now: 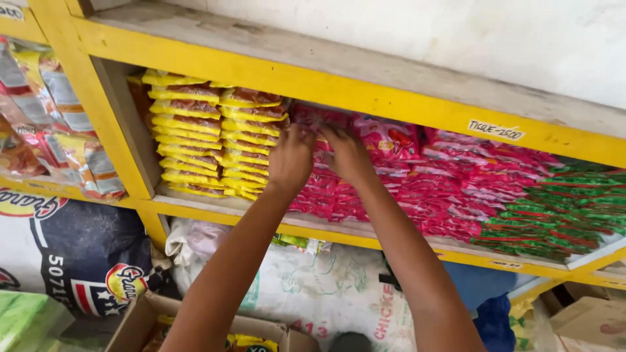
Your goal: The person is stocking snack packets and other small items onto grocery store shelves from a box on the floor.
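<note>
- Reaching up and forward with both arms into the yellow shelf (365,91), forearms rising from the bottom edge of the view and converging at the middle compartment.
- Left hand (291,160) showing its back to the camera, fingers curled over the top of the pink packet stack (326,189), knuckles up, fingertips hidden behind the packets.
- Right hand (349,156) sitting just beside the left, almost touching it, fingers bent down onto the same pink stack, wrist angled inward.
- Grip of both hands looking narrow and pressed on the pink packets; cannot tell whether actually pinching a single packet or only pushing, fingertips being out of sight.
- Pink packet stack lying in the middle of the shelf compartment, directly under both hands, running rightward in overlapping rows.
- Yellow packet stacks (212,140) standing just left of the left hand, two columns packed tight against the shelf's left upright, little gap between them and the pink rows.
- Green packets (561,208) lying at the far right end of the same shelf, well apart from the hands.
- Shelf's upper yellow rail hanging close above the knuckles, leaving tight headroom; lower front lip crossing below the wrists.
- White sacks (306,287) and dark printed sack (85,254) filling the space beneath the shelf, under the forearms.
- Open cardboard box (140,319) sitting at lower left, near the left elbow.
</note>
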